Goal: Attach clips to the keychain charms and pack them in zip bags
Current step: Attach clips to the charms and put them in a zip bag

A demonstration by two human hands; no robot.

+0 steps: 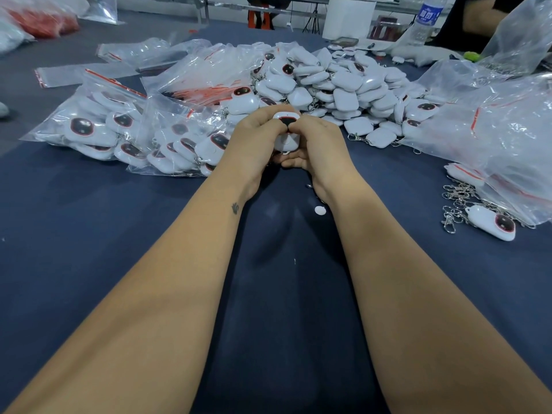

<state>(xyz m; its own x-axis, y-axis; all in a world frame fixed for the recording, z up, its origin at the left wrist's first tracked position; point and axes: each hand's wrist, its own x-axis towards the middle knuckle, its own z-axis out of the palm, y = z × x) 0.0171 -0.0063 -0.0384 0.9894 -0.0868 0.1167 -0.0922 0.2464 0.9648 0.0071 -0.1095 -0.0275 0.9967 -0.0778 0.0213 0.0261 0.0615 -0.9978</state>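
My left hand [254, 144] and my right hand [319, 144] meet at the table's middle, both closed around one white keychain charm [286, 131] with a dark, red-rimmed oval on top. The lower part of the charm is hidden by my fingers, and I cannot tell whether a clip hangs from it. Behind my hands lies a big heap of loose white charms [343, 85]. Filled zip bags [119, 132] with red seals sit to the left. A loose bunch of metal clips [457, 201] lies at the right, beside a single charm [493, 222].
The dark blue table cloth [89, 234] runs toward me between my forearms, with a small white disc [319, 210] on it. Crumpled clear bags [507, 138] pile up at the right. A water bottle [425, 19] and another person's arm [481, 19] are at the far right.
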